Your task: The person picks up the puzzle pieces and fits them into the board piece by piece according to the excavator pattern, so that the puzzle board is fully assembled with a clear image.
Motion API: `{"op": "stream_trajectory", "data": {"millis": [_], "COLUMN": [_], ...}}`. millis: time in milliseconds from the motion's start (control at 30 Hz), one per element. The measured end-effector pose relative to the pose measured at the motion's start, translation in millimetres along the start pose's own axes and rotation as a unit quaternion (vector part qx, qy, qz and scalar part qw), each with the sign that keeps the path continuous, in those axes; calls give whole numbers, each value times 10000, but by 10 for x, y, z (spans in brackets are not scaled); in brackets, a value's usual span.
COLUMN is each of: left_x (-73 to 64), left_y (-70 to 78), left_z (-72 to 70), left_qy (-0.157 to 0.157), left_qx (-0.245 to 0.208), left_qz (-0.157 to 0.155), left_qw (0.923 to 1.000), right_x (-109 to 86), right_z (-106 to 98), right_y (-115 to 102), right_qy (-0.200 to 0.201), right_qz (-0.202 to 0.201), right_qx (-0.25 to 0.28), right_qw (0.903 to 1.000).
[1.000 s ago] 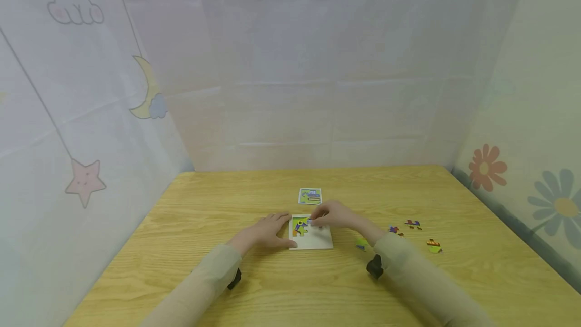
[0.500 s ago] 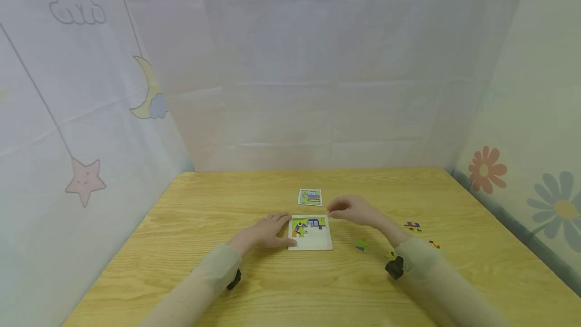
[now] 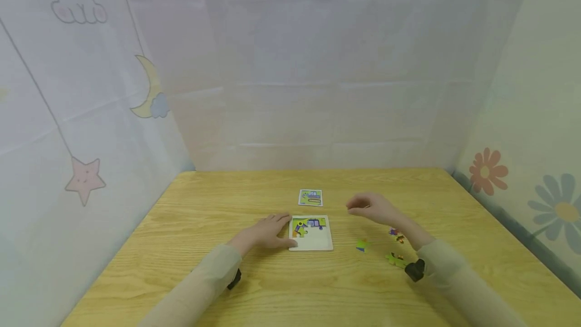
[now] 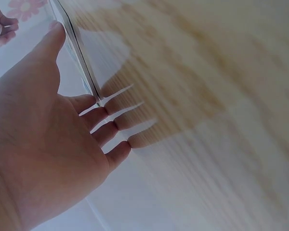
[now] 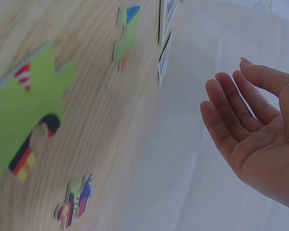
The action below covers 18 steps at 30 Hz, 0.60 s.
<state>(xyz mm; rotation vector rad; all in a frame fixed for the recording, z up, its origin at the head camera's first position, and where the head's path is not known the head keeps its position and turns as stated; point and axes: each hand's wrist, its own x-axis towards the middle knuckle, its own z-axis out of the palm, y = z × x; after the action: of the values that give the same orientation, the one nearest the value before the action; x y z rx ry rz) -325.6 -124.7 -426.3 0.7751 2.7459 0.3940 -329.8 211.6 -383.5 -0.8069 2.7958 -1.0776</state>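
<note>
A white puzzle tray [image 3: 313,243] lies on the wooden table, with joined picture pieces [image 3: 312,224] along its top and left side. My left hand [image 3: 265,233] rests at the tray's left edge, thumb on the near corner and fingers along the side; the left wrist view shows its fingertips on the table. My right hand [image 3: 374,208] hovers to the right of the tray, fingers loosely bent and holding nothing, as the right wrist view [image 5: 260,120] confirms. Under and near the right forearm lie loose jigsaw pieces: a green-and-blue one [image 3: 361,245], a green one [image 3: 396,260] and a multicoloured one [image 3: 397,234].
A small picture card [image 3: 310,197] showing a vehicle lies behind the tray. Printed cloth walls [image 3: 272,115] stand at the table's back and sides. Dark wrist cameras [image 3: 415,270] sit on both wrists.
My right hand has let go of a puzzle piece at the tray's top and drawn away to the right. More of the picture shows in the tray. My left hand stays put.
</note>
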Motion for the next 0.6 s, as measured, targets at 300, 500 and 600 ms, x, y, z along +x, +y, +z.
{"op": "stream_trajectory", "data": {"millis": [300, 500, 600], "left_x": [-1, -9, -9], "left_y": [15, 16, 19], "left_z": [-7, -8, -3], "left_qy": [35, 15, 3], "left_qx": [56, 43, 25], "left_qz": [46, 60, 71], "left_qw": [10000, 10000, 10000], "right_x": [-163, -268, -318], "right_z": [-165, -243, -258], "right_y": [114, 219, 283], "right_qy": [52, 108, 126], "right_qz": [92, 69, 27], "right_qx": [43, -18, -178], "right_qw": [9999, 9999, 9998]}}
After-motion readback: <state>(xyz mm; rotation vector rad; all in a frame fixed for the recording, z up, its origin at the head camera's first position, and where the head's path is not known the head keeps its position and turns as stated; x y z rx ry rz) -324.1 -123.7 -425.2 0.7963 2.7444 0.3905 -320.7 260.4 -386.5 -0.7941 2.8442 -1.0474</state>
